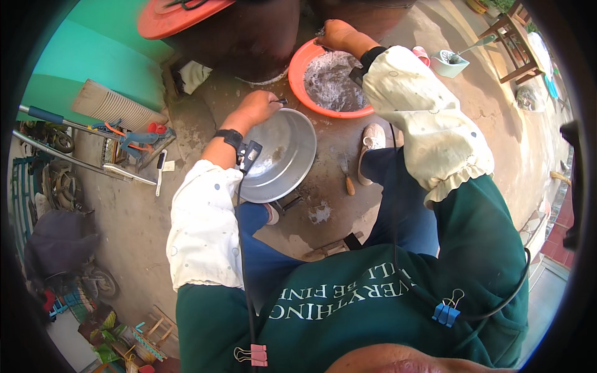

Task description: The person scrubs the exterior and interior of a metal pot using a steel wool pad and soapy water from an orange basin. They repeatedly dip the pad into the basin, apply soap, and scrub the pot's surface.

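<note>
My left hand [254, 109] is curled at the upper rim of a wide grey metal pan [291, 144]. A short black handle end [281, 101] shows past its fingers. The pan leans between my legs with its hollow towards me, and a brownish patch marks its inner face. My right hand [340, 35] is over the far rim of an orange plastic basin [301, 86]. Its fingers are bent around a small dark wad [320, 33], whose kind is hard to make out. Foamy, murky water [333, 81] lies in the basin.
A tool with a wooden handle [349, 184] lies by my shoe [373, 137]. Large dark jars [238, 42] stand beyond the basin. To the left are a washboard [119, 105], metal poles [70, 151] and a white-handled brush [161, 172]. A pale brush holder [448, 65] is at the right.
</note>
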Demonstrator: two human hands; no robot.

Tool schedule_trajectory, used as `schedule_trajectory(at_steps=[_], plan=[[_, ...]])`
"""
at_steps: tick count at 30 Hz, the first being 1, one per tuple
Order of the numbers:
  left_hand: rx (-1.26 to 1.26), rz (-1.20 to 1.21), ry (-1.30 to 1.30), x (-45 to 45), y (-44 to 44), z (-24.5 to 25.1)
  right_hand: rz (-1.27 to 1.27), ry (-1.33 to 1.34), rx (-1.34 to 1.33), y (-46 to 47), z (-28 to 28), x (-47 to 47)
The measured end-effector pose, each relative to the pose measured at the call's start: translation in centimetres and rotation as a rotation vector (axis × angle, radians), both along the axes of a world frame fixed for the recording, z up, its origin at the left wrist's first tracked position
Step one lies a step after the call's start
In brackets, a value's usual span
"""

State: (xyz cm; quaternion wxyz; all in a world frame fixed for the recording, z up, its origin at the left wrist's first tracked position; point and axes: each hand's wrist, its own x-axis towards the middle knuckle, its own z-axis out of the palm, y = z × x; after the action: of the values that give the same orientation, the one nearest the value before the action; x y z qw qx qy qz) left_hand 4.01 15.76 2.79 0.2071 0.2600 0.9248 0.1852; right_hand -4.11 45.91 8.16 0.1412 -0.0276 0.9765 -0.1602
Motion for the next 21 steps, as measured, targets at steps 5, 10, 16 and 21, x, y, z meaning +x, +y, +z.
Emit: schedule_trajectory(at_steps=[5, 10, 16, 21], plan=[[0.095, 0.25, 0.12, 6.9, 2.0, -1.1, -0.074, 0.022, -0.164, -1.3, 0.7, 7.6], [0.234, 0.475, -0.205, 8.1, 2.5, -1.8, 0.025, 0.113, -0.229, -2.0, 0.2, 15.7], [0.531, 0.567, -0.621, 10.0, -0.8, 0.6, 0.024, 0.127, -0.221, -4.4, 1.6, 20.6], [0.657, 0.591, -0.691, 12.1, -3.9, 1.9, 0.108, 0.198, -0.361, -9.1, 0.6, 20.6]])
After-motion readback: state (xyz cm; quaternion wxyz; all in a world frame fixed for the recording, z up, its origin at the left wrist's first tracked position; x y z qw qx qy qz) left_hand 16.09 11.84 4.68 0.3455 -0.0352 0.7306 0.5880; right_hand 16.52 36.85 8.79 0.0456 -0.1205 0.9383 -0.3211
